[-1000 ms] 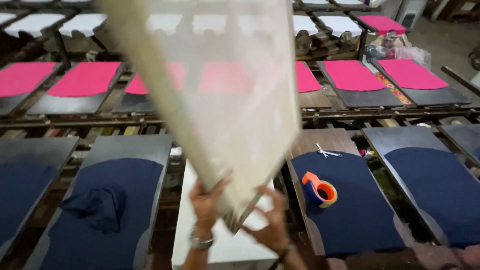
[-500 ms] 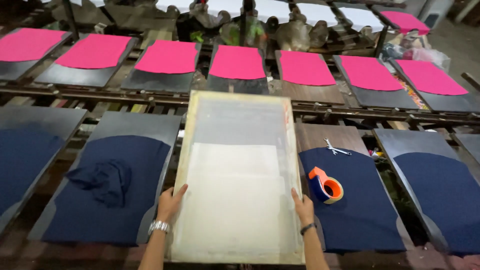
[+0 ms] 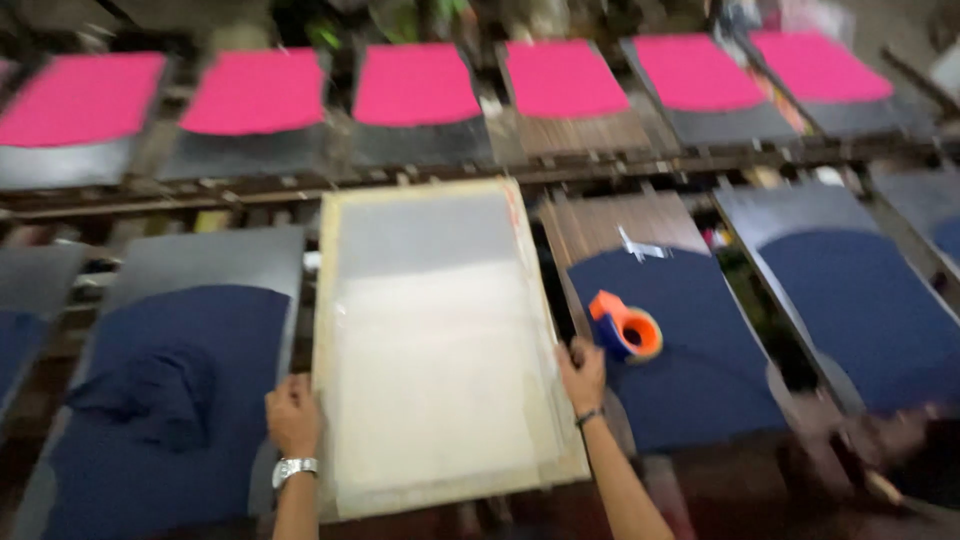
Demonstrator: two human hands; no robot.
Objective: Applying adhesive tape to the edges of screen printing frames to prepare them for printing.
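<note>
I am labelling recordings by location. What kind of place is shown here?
Probably a textile screen-printing workshop: both hands hold a large pale wooden-framed mesh screen, with rows of flat boards carrying dark navy garments and bright pink fabric pieces.

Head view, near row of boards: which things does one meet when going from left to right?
Crumpled dark cloth → left hand → pale printing screen frame → right hand → orange tape dispenser → navy fabric on the far-right board.

Whole shot's motion-blurred: far pink cloths (image 3: 415, 85) smear w/o detail, small white item (image 3: 640, 247) on the navy cloth (image 3: 680, 350) is unreadable, both forearms cut off at bottom edge.
</note>
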